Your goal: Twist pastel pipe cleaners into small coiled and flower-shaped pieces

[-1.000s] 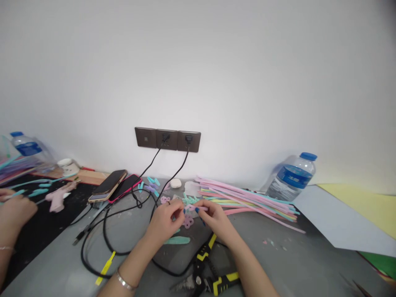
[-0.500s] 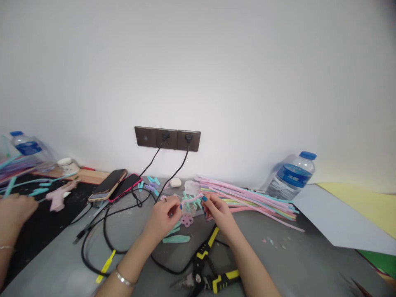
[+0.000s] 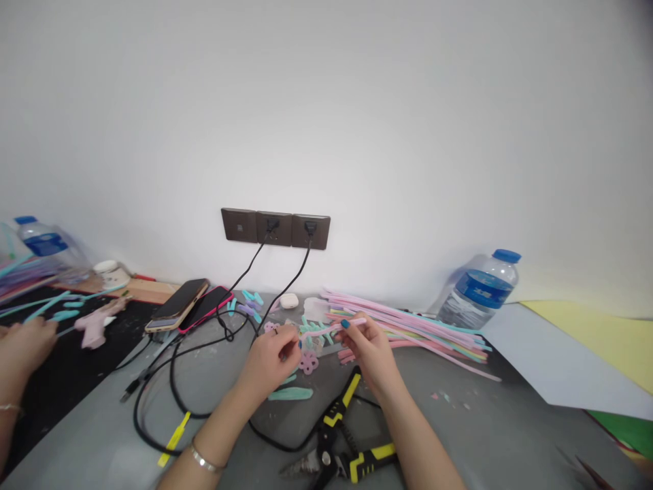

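Observation:
Between my two hands stretches a pink pipe cleaner (image 3: 324, 331), wavy along its length. My left hand (image 3: 278, 354) pinches its left end, and my right hand (image 3: 364, 344) grips it near the right end, thumb on top. Just below lies a pink flower shape (image 3: 308, 363) made of loops. Behind the held piece are short mint-green pipe cleaner pieces (image 3: 317, 329), partly covered. Flat green leaf-like pieces (image 3: 290, 394) rest beside my left wrist. Wire pliers (image 3: 331, 442) with black and yellow handles lie spread between my forearms.
A bundle of pastel pipe cleaners (image 3: 408, 327) lies right of my hands, near a water bottle (image 3: 482, 289) and paper sheets (image 3: 561, 361). Leftward are black cables (image 3: 173, 381), phones (image 3: 181, 303) and a pink glue gun (image 3: 96, 327). A co-worker's hand (image 3: 25, 350) works at far left.
My right hand has moved right and slightly up, away from my left hand, and the pink pipe cleaner now shows longer between them. The co-worker's hand has shifted slightly.

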### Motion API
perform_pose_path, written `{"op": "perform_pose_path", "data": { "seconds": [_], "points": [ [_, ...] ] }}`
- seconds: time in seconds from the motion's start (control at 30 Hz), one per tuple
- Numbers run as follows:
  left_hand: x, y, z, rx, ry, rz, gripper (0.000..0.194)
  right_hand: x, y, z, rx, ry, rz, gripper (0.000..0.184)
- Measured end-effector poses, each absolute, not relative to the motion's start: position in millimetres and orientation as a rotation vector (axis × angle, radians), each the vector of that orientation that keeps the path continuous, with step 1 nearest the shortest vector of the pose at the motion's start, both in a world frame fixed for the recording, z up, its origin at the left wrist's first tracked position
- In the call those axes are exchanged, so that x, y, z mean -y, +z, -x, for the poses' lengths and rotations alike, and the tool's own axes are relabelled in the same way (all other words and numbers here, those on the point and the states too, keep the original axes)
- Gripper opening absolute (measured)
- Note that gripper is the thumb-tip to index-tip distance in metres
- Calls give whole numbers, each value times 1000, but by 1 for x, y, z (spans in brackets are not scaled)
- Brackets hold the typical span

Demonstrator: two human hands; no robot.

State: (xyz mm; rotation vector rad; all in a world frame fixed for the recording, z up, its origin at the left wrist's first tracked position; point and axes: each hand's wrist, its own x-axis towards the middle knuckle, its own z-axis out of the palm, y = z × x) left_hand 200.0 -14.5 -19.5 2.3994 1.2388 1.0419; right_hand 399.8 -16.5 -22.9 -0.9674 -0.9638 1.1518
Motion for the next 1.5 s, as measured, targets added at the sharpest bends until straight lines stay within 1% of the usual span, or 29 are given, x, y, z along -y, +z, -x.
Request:
{"op": "perform_pose_path", "data": {
  "seconds": [0.13, 0.3, 0.47, 0.6, 0.73, 0.87, 0.97, 1.17, 1.37, 1.5],
  "points": [
    [13, -17, -196, -1305, 1093, -2390, 16, 16, -23, -401, 995, 1119, 977, 38],
    [7, -7, -182, -1425, 1281, -2246, 15, 15, -22, -403, 993, 1049, 1007, 28],
    [1, -2, -167, -1523, 1374, -2160, 16, 15, -22, -404, 1127, 1030, 1072, 27],
    [-3, -1, -158, -1528, 1461, -2047, 17, 16, -23, -401, 1246, 1162, 1099, 27],
    [-7, 0, -153, -1448, 1520, -1882, 19, 19, -22, -396, 1342, 1322, 1061, 22],
    [-9, 2, -151, -1400, 1551, -1765, 18, 24, -18, -393, 1427, 1392, 994, 19],
    [-8, 4, -152, -1385, 1566, -1714, 18, 29, -14, -394, 1443, 1465, 935, 21],
    [-8, 4, -154, -1371, 1569, -1678, 20, 31, -10, -394, 1290, 1573, 844, 27],
    [-6, -2, -160, -1301, 1462, -1770, 18, 25, -8, -398, 923, 1436, 817, 39],
    [-2, -3, -166, -1260, 1391, -1841, 19, 21, -9, -402, 743, 1420, 738, 39]
  ]
}}
